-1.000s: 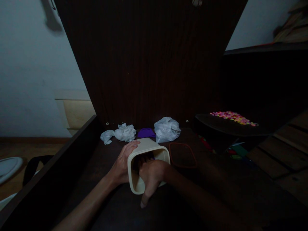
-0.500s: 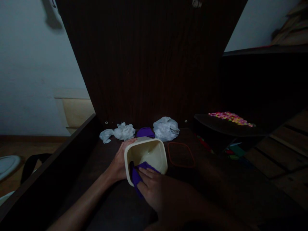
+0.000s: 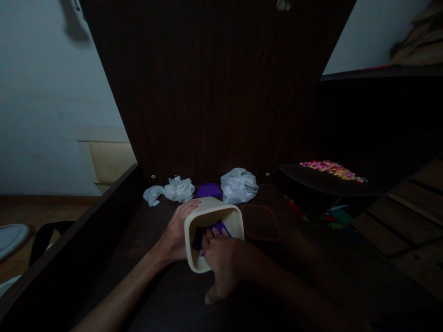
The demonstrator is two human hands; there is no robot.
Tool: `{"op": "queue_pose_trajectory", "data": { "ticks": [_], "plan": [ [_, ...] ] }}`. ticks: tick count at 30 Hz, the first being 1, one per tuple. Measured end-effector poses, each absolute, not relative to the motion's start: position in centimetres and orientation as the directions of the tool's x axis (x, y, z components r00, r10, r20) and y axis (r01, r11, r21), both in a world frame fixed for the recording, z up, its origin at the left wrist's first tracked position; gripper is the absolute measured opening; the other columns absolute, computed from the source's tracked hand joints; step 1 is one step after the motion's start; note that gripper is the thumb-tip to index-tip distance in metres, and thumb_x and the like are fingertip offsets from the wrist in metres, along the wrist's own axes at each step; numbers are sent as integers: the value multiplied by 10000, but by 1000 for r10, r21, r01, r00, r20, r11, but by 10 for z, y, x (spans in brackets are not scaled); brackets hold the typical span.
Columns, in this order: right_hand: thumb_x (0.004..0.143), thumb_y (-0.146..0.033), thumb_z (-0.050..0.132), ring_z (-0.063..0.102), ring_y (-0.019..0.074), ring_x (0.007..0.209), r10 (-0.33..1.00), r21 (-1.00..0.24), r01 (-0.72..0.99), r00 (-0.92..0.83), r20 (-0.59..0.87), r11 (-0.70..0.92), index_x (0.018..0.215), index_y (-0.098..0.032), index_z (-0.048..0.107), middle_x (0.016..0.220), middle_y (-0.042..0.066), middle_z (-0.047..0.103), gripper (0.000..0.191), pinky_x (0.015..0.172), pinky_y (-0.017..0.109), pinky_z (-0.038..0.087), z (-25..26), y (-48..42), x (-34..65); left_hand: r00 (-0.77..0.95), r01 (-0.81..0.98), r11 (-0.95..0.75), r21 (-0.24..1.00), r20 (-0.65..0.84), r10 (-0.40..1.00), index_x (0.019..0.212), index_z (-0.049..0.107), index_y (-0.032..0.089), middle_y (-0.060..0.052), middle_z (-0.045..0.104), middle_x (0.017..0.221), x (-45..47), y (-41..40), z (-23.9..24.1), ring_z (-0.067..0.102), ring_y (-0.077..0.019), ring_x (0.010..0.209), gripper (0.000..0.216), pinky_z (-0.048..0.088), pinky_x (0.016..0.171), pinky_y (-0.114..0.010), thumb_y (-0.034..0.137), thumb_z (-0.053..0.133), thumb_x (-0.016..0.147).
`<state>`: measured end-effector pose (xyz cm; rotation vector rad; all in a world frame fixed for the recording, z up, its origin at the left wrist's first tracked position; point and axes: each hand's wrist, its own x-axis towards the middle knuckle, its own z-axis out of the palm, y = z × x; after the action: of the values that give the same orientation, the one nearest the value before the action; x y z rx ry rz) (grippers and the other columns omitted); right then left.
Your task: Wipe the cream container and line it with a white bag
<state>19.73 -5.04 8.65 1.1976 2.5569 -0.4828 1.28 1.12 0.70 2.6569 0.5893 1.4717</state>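
A cream plastic container lies tipped on its side on the dark surface, its mouth turned toward me. My left hand is wrapped round its left side. Inside, a purple cloth is bunched against the inner wall. The fingers of my right hand reach through the mouth and press on this cloth, with the thumb outside, below the rim. Just right of the container lies a flat reddish-brown rectangular frame, perhaps a lid.
Behind the container sit crumpled white plastic bags and a second purple cloth, against an upright dark panel. Pink and yellow small pieces lie on a corner shelf at right. A raised dark side board runs along the left.
My right hand has pushed the purple cloth deeper into the container; its loose edge no longer hangs over the rim. The container has shifted slightly right and turned, with my left hand still on it.
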Motion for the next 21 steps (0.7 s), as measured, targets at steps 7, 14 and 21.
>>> {"op": "queue_pose_trajectory", "data": {
  "ticks": [7,14,21],
  "plan": [
    [650,-629,787,574,414,1272,515,-180,726,-618,-594,664,1348,29,585,1375,307,573,981,1022,456,507,91,-17,169,461,337,-909,246,798,387,1517,309,206,-223,546,1371,11,10,4,536,-405,1299,866,485,1044,-608,388,757,798],
    [724,-670,732,538,428,1305,550,-338,621,-784,-289,707,1311,67,589,1359,335,569,954,1089,490,450,85,-39,178,429,340,-884,320,784,449,1491,367,238,-183,546,1408,9,12,1,541,-391,1305,792,481,1058,-600,354,744,804],
    [999,-150,408,535,338,1338,743,-159,726,-659,116,669,1343,-5,580,1390,265,576,411,1130,498,433,30,-81,180,472,321,-904,281,781,410,1512,314,243,-191,535,1397,5,15,1,542,-408,1293,823,471,1057,-593,381,721,810]
  ]
}}
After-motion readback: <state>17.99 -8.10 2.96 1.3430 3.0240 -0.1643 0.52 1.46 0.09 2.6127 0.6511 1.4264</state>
